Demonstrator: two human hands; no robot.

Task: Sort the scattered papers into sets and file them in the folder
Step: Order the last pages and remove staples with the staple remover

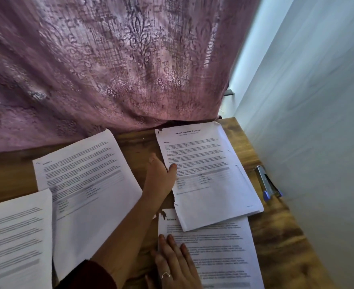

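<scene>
Right hand point(173, 265) flat on near sheet point(213, 251) | left hand point(160, 178) fingers grip transcript stack point(209, 176) left edge

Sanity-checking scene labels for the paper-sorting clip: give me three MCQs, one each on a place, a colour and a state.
1. Where is the stapler?
A. On the left papers
B. At the desk's right edge, by the wall
C. In the left hand

2. What colour is the curtain?
A. Green
B. Yellow
C. Purple

3. What is the right hand doing?
A. Lying flat on a sheet
B. Gripping the stapler
C. Making a fist in the air

Answers:
1 B: the stapler lies on the desk close to the wall.
2 C: the patterned curtain behind the desk is purple.
3 A: the right hand rests with straight fingers on the near sheet.
</scene>
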